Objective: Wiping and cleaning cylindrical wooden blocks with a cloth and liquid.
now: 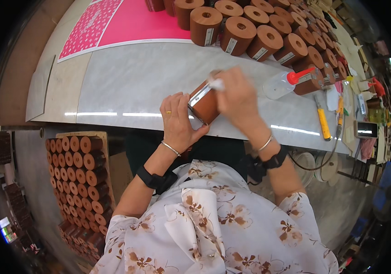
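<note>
A reddish-brown wooden cylinder (207,108) lies tilted above the front part of the grey table (127,82). A shiny metal strip (200,96) runs along its side. My left hand (178,119) grips the cylinder's left end, with the thumb near its lower edge. Over the far right part of the cylinder is my right hand (239,97), slightly blurred, its fingers closed on a small white wad (216,84). That wad touches the metal strip; whether it is tissue or cloth I cannot tell. The cylinder's right end is partly hidden by my right hand.
Several similar cylinders with centre holes (240,28) stand in rows at the back right. A clear bottle with a red nozzle (278,86) lies before them, left of a yellow-handled tool (323,124). A pink sheet (145,23) covers the back left. More cylinders (74,173) are stacked below left.
</note>
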Action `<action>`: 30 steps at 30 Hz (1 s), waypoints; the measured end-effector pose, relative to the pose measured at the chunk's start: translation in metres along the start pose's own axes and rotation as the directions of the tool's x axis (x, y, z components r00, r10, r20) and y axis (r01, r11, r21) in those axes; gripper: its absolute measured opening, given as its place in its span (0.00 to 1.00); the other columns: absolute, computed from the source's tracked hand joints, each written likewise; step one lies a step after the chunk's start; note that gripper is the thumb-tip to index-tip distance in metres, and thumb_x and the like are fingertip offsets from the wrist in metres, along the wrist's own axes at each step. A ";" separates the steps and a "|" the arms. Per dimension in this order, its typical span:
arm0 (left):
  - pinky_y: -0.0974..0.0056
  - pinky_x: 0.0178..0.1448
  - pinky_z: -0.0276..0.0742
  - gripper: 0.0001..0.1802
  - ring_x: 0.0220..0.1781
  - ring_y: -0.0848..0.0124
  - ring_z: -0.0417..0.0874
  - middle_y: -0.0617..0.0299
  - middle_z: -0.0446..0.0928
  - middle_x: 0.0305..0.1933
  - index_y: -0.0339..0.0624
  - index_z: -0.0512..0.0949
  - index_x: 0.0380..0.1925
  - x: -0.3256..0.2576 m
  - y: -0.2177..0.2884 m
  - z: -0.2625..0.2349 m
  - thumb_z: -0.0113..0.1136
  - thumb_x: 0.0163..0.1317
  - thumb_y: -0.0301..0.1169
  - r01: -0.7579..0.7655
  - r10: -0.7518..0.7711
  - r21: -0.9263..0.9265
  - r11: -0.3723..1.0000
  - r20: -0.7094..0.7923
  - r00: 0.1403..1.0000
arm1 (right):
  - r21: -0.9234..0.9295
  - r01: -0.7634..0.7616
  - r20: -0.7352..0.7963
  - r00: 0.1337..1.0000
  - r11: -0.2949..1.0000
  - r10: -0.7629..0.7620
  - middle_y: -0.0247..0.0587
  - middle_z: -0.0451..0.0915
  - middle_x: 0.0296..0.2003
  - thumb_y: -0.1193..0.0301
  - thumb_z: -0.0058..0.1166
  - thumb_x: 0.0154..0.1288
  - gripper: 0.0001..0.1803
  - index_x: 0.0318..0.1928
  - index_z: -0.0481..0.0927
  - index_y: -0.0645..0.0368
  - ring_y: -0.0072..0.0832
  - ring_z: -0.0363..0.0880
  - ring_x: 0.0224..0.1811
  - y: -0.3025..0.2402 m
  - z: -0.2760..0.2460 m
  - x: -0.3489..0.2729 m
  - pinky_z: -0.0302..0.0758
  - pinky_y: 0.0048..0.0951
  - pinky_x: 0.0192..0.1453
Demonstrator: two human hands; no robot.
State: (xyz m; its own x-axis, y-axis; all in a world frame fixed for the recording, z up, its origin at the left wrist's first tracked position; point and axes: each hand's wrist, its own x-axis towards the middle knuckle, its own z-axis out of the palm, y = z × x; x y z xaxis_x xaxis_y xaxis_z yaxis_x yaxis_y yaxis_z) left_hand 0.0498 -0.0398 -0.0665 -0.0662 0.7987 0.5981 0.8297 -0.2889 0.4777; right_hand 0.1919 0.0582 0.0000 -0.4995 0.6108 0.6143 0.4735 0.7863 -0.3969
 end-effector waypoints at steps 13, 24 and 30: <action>0.43 0.66 0.54 0.45 0.60 0.49 0.67 0.46 0.67 0.55 0.33 0.64 0.56 0.002 0.009 -0.006 0.73 0.42 0.46 0.211 -0.206 -0.029 0.977 0.130 0.970 | -0.021 -0.084 -0.020 0.996 0.996 0.083 0.44 0.72 0.33 0.78 0.56 0.54 0.11 0.39 0.76 0.57 0.44 0.77 0.34 0.004 -0.004 -0.003 0.75 0.37 0.35; 0.44 0.64 0.57 0.45 0.57 0.47 0.68 0.44 0.68 0.52 0.34 0.66 0.53 0.005 -0.002 0.005 0.75 0.35 0.43 0.081 -0.081 -0.004 0.997 -0.042 0.996 | -0.040 -0.116 -0.051 0.992 0.992 0.114 0.44 0.75 0.33 0.74 0.56 0.51 0.09 0.35 0.75 0.60 0.39 0.77 0.32 0.010 0.004 -0.001 0.75 0.35 0.32; 0.43 0.65 0.57 0.48 0.58 0.46 0.67 0.43 0.68 0.54 0.32 0.64 0.56 -0.004 -0.005 0.009 0.76 0.36 0.42 0.062 -0.060 0.022 0.998 -0.069 0.996 | 0.004 0.031 0.013 0.999 1.000 -0.031 0.44 0.74 0.34 0.79 0.54 0.50 0.12 0.38 0.77 0.57 0.41 0.77 0.34 -0.023 0.018 -0.015 0.75 0.38 0.34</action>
State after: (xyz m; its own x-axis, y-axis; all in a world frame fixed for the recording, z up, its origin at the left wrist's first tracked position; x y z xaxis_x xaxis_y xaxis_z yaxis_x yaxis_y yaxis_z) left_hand 0.0508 -0.0367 -0.0765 -0.1541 0.7763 0.6112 0.8359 -0.2274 0.4996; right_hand 0.1754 0.0325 -0.0122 -0.5234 0.5873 0.6173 0.4550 0.8052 -0.3803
